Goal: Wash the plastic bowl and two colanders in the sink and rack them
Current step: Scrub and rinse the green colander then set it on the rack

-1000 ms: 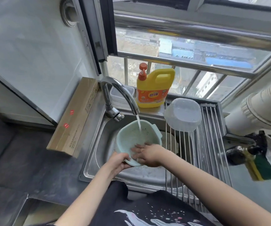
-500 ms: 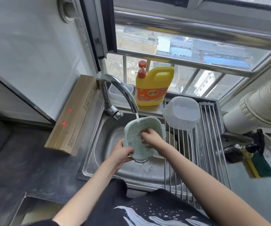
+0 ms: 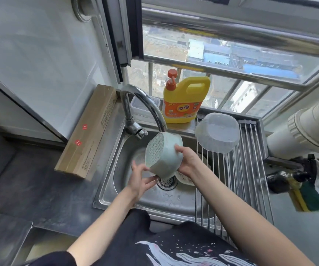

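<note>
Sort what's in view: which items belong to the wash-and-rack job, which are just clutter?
In the job: green colander held by left hand and right hand under the faucet; white colander in the sink; clear plastic bowl upside down on the rack.

Lying about: detergent jug, cardboard box, sponge, small clear container.

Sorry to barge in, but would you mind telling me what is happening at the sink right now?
A person is washing up. Both hands hold a pale green colander under the faucet, turned so its perforated base faces left: the right hand grips its side, the left hand supports it from below. A white colander lies in the sink, not yet racked. The clear plastic bowl already sits upside down on the drying rack.
</note>
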The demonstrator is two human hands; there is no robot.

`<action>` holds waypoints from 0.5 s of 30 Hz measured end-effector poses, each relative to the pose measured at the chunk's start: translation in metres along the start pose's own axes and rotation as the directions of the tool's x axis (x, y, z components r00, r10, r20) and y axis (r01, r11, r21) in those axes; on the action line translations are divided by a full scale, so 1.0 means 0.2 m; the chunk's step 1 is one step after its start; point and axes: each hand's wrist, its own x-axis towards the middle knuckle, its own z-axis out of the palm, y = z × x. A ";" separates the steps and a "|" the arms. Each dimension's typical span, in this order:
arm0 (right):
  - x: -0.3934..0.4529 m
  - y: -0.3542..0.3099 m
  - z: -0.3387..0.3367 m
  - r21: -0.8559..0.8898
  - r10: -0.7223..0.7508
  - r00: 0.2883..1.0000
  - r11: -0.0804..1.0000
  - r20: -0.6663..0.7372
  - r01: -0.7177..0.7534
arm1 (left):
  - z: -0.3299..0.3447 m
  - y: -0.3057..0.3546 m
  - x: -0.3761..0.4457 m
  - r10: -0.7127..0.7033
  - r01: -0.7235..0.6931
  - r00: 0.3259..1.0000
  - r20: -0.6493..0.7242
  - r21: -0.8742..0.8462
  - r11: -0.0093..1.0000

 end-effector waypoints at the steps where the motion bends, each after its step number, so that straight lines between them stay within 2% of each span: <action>1: 0.02 0.00 -0.02 0.027 0.005 1.000 1.000 -0.017 -0.004 | -0.01 0.03 0.00 -0.053 0.053 0.999 0.007 -0.041 0.998; 4: 0.08 0.00 -0.05 0.104 0.060 0.997 0.993 -0.057 -0.054 | -0.01 0.06 0.01 -0.173 0.169 0.985 0.022 0.125 0.978; 5: 0.11 0.01 -0.06 0.116 0.080 0.995 0.991 -0.065 -0.072 | 0.00 0.05 0.02 -0.198 0.192 0.979 0.039 0.113 0.975; 8: 0.12 0.03 -0.09 0.105 0.100 0.989 0.991 -0.112 -0.089 | 0.04 0.06 0.04 -0.190 0.194 0.980 0.052 -0.083 0.977; 12: 0.13 0.06 -0.12 0.080 0.059 0.984 0.996 -0.168 -0.046 | 0.12 0.08 0.06 -0.140 0.143 0.990 0.032 -0.249 0.958; 15: 0.23 0.12 -0.17 -0.025 -0.008 0.971 1.000 -0.238 0.002 | 0.15 0.08 0.10 -0.151 0.119 0.985 -0.080 -0.310 0.943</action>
